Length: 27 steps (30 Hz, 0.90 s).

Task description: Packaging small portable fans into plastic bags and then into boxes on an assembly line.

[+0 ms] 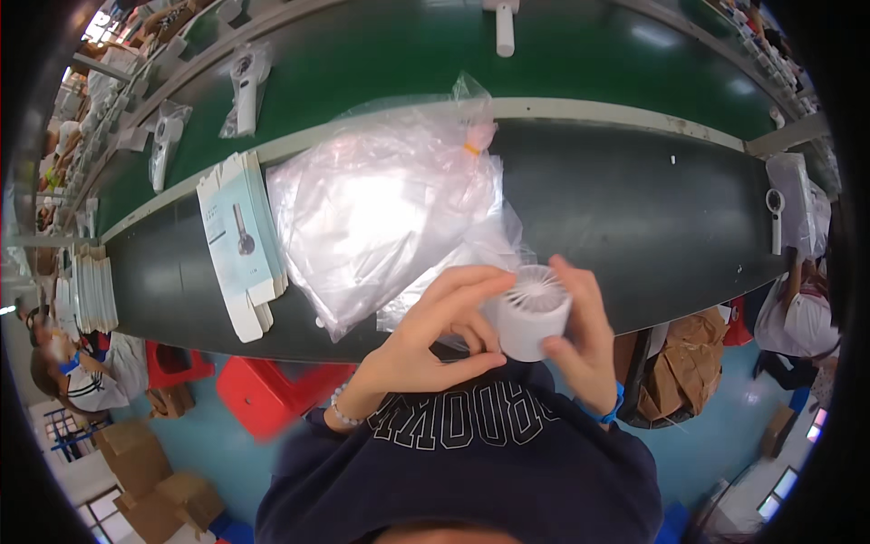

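In front of my chest I have a white cylindrical fan part (533, 328) with a spoked, radial grille on its upper end. My right hand (587, 337) grips it from the right, thumb on its near side and fingers along its far side. On the other side, my left hand (444, 328) curves toward it, index fingertip at the grille rim and thumb tip by its lower edge. Just beyond my hands lies a large clear plastic bag (381, 199) of clear sleeves, tied with a yellow band. Left of that bag rests a stack of flat light-blue and white cartons (237, 240).
Behind the dark worktable (625, 218) runs a green conveyor belt (362, 54) carrying bagged white handheld fans (245, 95). Another fan (775, 218) lies at the table's right end, beside a plastic bag (797, 204). A red stool (272, 390) and brown cardboard boxes (136, 462) stand on the floor.
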### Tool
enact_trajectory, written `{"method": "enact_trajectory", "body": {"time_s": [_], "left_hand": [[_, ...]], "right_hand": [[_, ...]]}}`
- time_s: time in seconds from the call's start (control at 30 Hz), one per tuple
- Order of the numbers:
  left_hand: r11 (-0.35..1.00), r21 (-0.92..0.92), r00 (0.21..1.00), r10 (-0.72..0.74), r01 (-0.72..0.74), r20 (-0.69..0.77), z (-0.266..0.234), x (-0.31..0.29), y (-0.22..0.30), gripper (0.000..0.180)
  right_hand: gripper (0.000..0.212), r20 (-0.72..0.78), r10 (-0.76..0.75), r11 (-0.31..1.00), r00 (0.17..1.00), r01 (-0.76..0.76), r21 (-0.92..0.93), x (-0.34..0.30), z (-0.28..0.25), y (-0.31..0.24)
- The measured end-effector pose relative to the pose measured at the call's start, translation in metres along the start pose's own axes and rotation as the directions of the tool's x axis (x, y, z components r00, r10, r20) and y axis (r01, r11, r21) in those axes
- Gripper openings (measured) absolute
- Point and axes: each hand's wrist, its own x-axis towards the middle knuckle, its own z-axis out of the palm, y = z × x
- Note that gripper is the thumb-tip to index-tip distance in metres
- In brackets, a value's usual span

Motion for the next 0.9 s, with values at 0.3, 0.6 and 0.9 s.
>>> {"method": "enact_trajectory", "body": {"time_s": [0.3,0.6,0.9], "left_hand": [[0.994,0.106,0.999,-0.017,0.013,0.042,-0.008,0.008,-0.001,0.066],[0.934,-0.349,0.983,0.014,-0.079,-0.183,-0.012,-0.001,-0.023,0.075],[0.803,-0.576,0.974,0.221,-0.151,0.053,-0.005,0.004,-0.032,0.075]], "right_hand": [[0.046,-0.245,-0.046,0.902,0.969,-0.065,-0.426,0.003,0.045,-0.012],[0.066,0.034,-0.377,0.793,0.926,0.341,-0.505,0.022,0.024,0.0],[0.058,0.209,-0.494,0.687,0.844,0.526,-0.501,0.036,0.009,0.045]]}}
